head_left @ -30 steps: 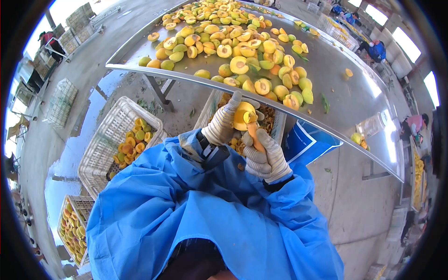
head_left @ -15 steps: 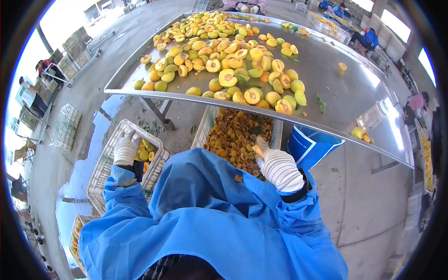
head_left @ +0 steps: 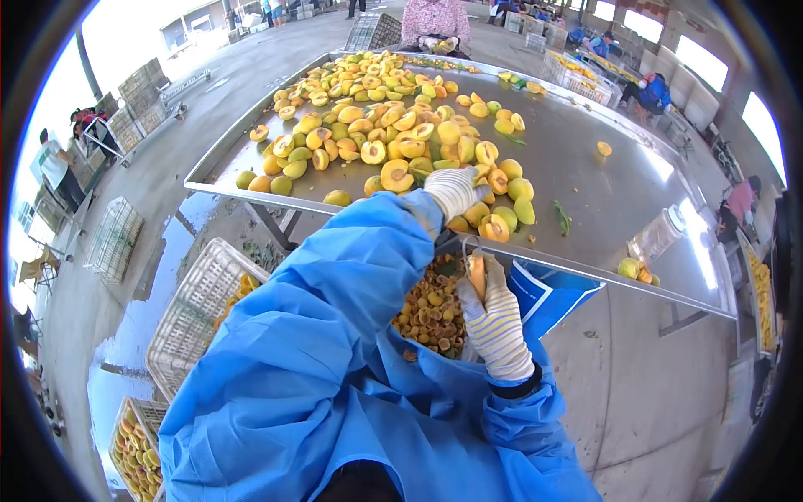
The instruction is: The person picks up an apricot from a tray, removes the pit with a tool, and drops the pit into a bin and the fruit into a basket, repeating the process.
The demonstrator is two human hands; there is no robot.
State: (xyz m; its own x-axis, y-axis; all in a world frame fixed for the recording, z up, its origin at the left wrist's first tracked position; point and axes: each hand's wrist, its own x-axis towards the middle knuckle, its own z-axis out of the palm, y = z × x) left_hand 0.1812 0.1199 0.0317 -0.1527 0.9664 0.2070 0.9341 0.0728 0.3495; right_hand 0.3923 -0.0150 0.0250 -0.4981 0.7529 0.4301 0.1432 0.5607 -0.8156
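Note:
My left hand (head_left: 456,191), in a striped glove, reaches over the table's near edge into the heap of halved yellow peaches (head_left: 393,125). Its fingers are bent around a peach half (head_left: 481,173), partly hidden by the glove. My right hand (head_left: 495,322), gloved too, is closed on a small tool with a wooden handle (head_left: 476,274) and a thin metal loop at its top. It is held just below the table rim. Beneath it a crate holds pits and brown scraps (head_left: 431,314), partly covered by my blue sleeve.
The metal table (head_left: 585,192) has a raised rim. On its right stand a clear plastic jar (head_left: 657,234) and a few fruits. A blue container (head_left: 548,293) is below. Crates (head_left: 196,314) with fruit stand at my left. Across the table sits a person in a pink patterned top (head_left: 435,21).
My left hand has moved from the left crate up to the peaches on the table. My right hand has risen from over the scraps towards the table edge. The view has tilted up slightly.

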